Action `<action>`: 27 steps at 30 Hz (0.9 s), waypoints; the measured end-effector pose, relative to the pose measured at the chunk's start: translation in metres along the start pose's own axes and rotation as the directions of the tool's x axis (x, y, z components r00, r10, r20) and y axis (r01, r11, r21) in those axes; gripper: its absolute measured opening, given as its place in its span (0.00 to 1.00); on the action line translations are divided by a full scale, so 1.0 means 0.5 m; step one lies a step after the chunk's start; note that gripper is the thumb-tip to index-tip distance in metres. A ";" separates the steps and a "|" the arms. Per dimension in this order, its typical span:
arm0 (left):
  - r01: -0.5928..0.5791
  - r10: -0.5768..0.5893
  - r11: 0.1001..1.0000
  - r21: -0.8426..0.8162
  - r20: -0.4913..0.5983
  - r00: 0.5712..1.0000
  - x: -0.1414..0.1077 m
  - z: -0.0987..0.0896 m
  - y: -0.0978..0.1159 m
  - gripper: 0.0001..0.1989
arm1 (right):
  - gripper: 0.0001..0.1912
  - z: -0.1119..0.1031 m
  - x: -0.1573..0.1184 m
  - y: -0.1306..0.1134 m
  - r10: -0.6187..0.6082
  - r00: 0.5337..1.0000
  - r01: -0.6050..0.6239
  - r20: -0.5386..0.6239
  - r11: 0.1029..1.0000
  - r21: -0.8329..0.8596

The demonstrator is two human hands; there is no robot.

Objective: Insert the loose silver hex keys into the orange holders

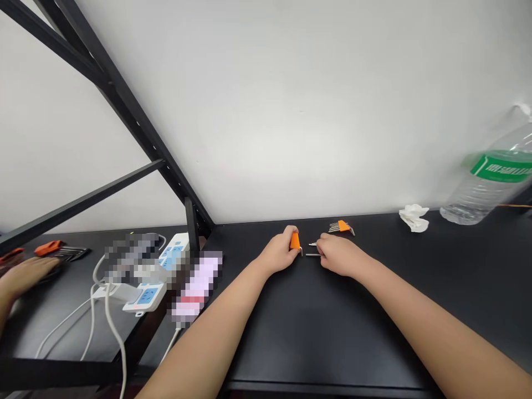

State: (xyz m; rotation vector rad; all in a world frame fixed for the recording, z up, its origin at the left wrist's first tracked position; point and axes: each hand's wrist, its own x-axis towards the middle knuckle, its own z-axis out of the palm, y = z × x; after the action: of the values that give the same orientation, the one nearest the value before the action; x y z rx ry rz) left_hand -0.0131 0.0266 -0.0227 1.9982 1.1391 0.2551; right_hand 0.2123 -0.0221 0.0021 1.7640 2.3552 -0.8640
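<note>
Seen from the head camera, a person's left hand closes around an orange hex key holder on a black table, fingers curled over its top, a small metal tip showing at its lower edge. The right hand lies curled just beside it, and two thin metal hex keys stick out from under its fingers toward the holder; whether it grips them cannot be told. Just beyond the right hand, a second orange holder lies on the table with its fan of keys spread. Farther right are a crumpled tissue and a plastic water bottle with a green label, both near the white wall. To the left, past a black metal frame, a co-worker's hand rests by two more orange-handled key sets on a lower black surface. White power strips and white cables lie nearby, and two objects are blurred beyond recognition.
</note>
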 end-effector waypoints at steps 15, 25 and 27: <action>0.002 -0.003 0.972 -0.235 -0.003 1.000 0.000 -0.006 0.020 0.22 | 0.10 -0.010 0.004 0.010 -0.127 0.969 0.187 -0.213 0.939 0.290; -0.014 0.014 0.973 -0.228 -0.003 1.000 -0.001 0.004 0.012 0.22 | 0.13 -0.003 0.004 0.012 -0.160 0.956 0.222 -0.247 0.942 0.250; -0.001 -0.002 0.973 -0.229 -0.013 1.000 -0.001 0.003 0.012 0.22 | 0.14 -0.007 0.001 0.012 -0.142 0.955 0.203 -0.260 0.954 0.223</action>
State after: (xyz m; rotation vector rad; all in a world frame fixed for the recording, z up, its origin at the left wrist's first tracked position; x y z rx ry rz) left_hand -0.0087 0.0239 -0.0194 1.7947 1.0671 0.3831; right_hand 0.2186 -0.0191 0.0023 1.8678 2.6965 -1.0650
